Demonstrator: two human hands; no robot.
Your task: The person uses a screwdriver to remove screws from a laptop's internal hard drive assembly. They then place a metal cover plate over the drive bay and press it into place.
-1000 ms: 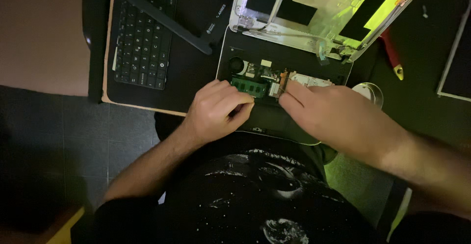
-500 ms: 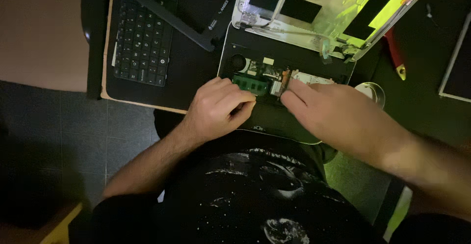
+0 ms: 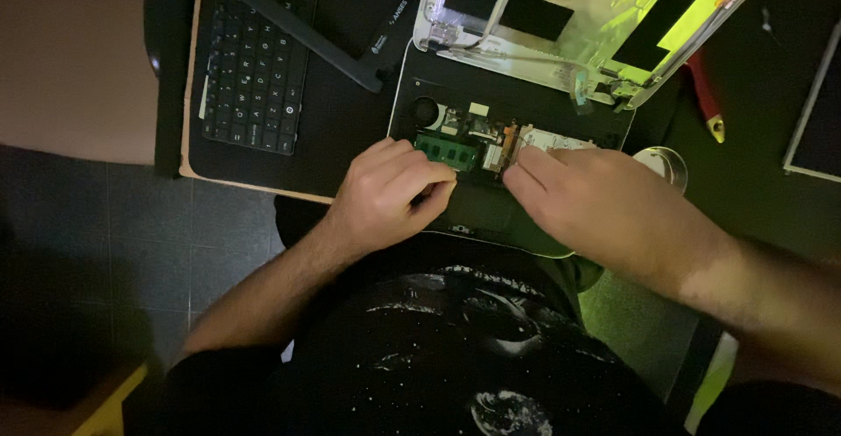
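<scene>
An opened black laptop base [image 3: 543,107] lies in front of me with its board bare. A green memory module [image 3: 445,150] sits in its slot. My left hand [image 3: 385,195] rests curled on the base just below the module, thumb against the forefinger. My right hand [image 3: 604,208] reaches in from the right, and its fingertips touch the board beside a small copper-coloured part [image 3: 508,134], right of the module. Whether those fingertips pinch anything is hidden. The stripped pale lid shell [image 3: 491,46] stands open behind the base.
A loose black keyboard [image 3: 254,59] lies on a brown board at the left, with a black bezel strip [image 3: 307,28] across it. A round clear dish [image 3: 663,164] and a red-handled tool [image 3: 705,94] lie to the right. A flat panel [image 3: 819,112] is at the far right.
Both hands stay in nearly the same spots over the laptop base. The view has shifted only slightly.
</scene>
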